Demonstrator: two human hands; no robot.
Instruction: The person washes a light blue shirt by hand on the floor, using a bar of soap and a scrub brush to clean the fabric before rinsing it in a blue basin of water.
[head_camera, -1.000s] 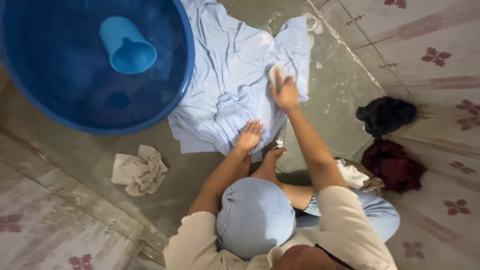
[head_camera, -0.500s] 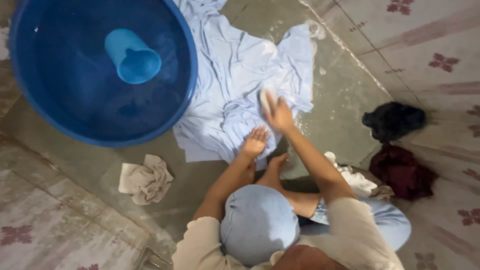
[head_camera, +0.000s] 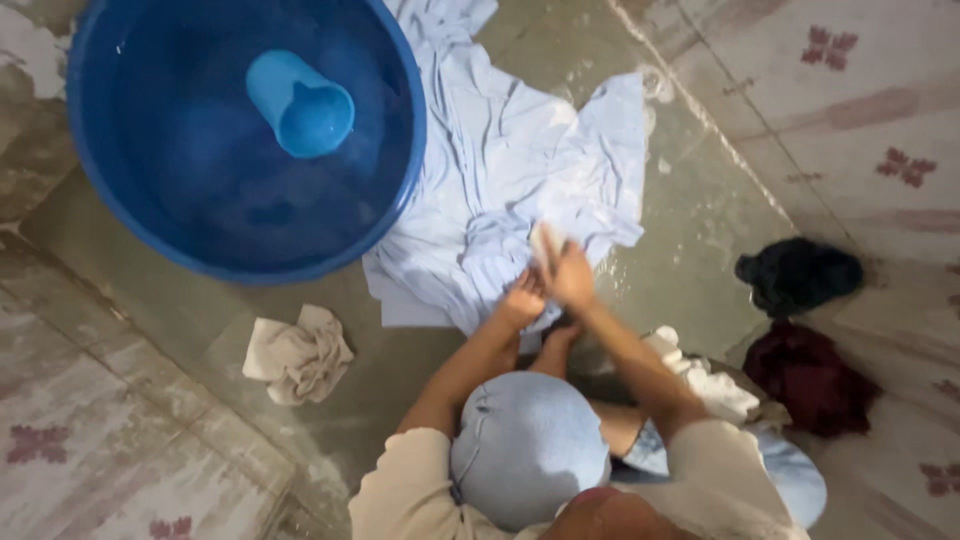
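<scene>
**Pale bar against wet blue cloth on the floor**

The right hand (head_camera: 572, 278) is curled around a small pale bar (head_camera: 542, 243) (soap, by the look of it), holding it against the near edge of a light blue garment (head_camera: 520, 180) spread over the wet concrete floor (head_camera: 690, 230). The left hand (head_camera: 522, 300) lies just beside it, fingers down on the same edge of cloth, touching or nearly touching the right. A bare foot (head_camera: 560, 335) shows just below them.

The blue basin (head_camera: 110, 200) overlaps the far side of the garment and holds water with a lighter blue jug (head_camera: 300, 105) tilted in it. A crumpled beige cloth (head_camera: 298, 355) lies to the left, a black cloth (head_camera: 800, 275) and a dark red cloth (head_camera: 812, 380) to the right, a white cloth (head_camera: 705, 375) by the knee.

As a judgement: the wet bar could slip out of the grip and skid off over the slick floor, and the loose cloth could bunch under the pinning hand.

No packages, labels or signs are in view.
</scene>
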